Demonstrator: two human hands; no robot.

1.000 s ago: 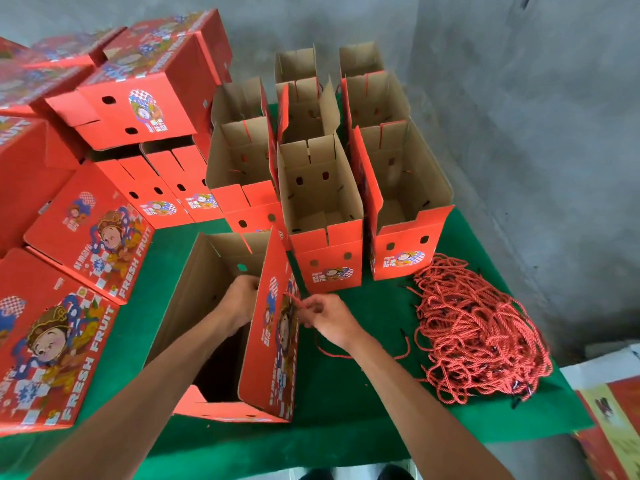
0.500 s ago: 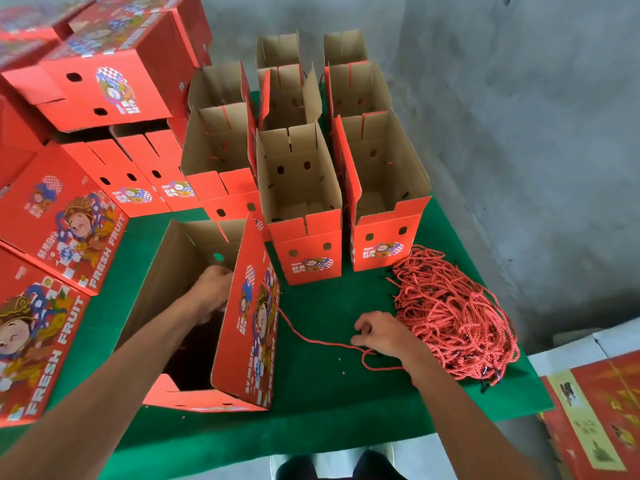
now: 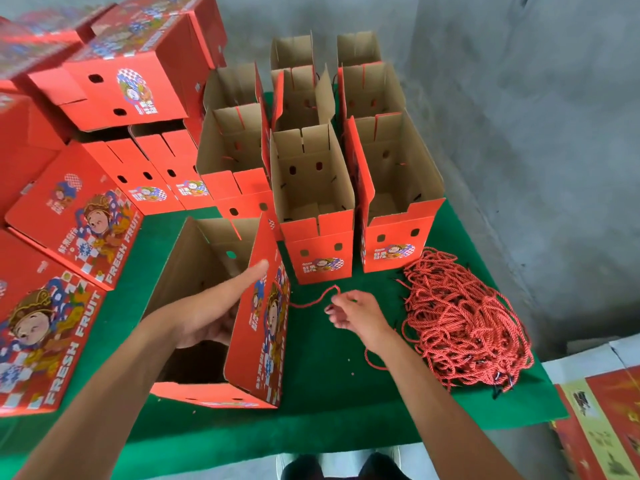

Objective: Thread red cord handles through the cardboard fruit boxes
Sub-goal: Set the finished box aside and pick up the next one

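Right hand (image 3: 360,315) loosely pinching red cord (image 3: 313,299) just left of fingertips, left hand (image 3: 221,306) flat, fingers straight, inside open box (image 3: 263,327). Floppy, light stuff (probably snags), so best grabbed near the stiff tip. Pile (image 3: 464,323) just right.
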